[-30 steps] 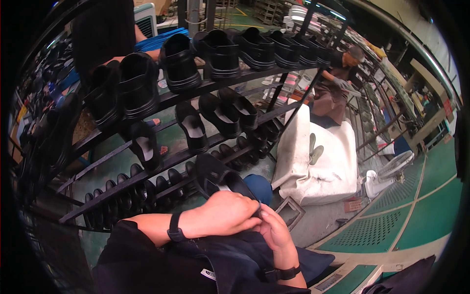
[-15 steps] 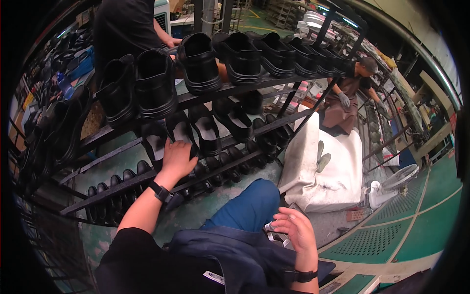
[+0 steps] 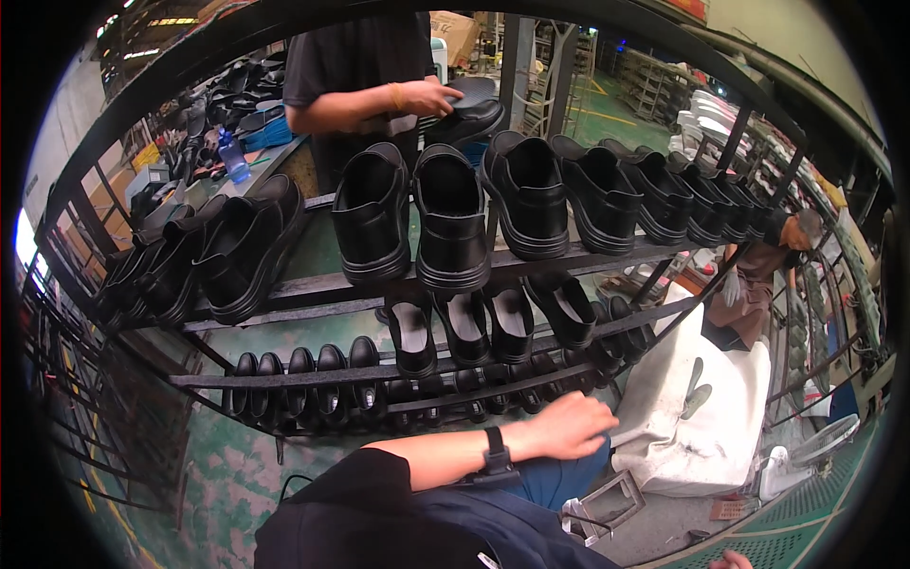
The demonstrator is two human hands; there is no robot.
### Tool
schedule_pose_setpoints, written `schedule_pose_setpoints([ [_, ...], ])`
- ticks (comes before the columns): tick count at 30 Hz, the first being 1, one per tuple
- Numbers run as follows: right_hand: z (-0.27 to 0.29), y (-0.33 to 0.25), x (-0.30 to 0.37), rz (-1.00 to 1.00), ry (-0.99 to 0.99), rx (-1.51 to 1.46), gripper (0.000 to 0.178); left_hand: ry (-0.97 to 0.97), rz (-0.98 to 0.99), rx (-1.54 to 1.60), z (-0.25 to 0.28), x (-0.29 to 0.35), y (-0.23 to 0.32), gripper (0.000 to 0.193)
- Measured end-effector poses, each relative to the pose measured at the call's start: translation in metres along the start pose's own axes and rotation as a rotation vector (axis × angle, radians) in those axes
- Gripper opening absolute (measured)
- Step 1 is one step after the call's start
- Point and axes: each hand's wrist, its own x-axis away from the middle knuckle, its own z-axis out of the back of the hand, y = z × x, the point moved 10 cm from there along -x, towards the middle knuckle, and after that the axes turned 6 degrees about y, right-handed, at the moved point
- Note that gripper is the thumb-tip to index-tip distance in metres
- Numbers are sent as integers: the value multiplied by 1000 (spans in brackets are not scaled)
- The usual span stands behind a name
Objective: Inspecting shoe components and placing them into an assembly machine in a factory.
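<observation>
Left hand (image 3: 569,425) just beside lowest rack rail (image 3: 398,401)

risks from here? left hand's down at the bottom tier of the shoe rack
1. The left hand hovers by the tightly packed black shoes on the lowest rail; brushing one could knock its neighbours off.
2. The white sack sits close beside the rack, which may crowd the arm.
3. A co-worker's hand handles a shoe across the rack; jolting could shake the top-row shoes.

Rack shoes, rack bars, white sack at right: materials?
Black shoes: look like smooth leather or synthetic, soft sheen, thick rubbery soles. Rack bars: dark painted metal, apparently. White sack: cloth or woven plastic, creased, smudged; cannot tell which.
</observation>
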Motion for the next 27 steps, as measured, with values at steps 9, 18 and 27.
schedule_pose_setpoints([
  [9,87,-7,-48,234,232,-196,63,-88,5,4,-74,27,5,50],
  [18,321,203,212,220,1291,-420,70,-80,-55,-65,-55,-21,63,44],
  [27,472,308,235,-565,1496,477,93,-236,-245,-78,-118,-18,135,42],
])
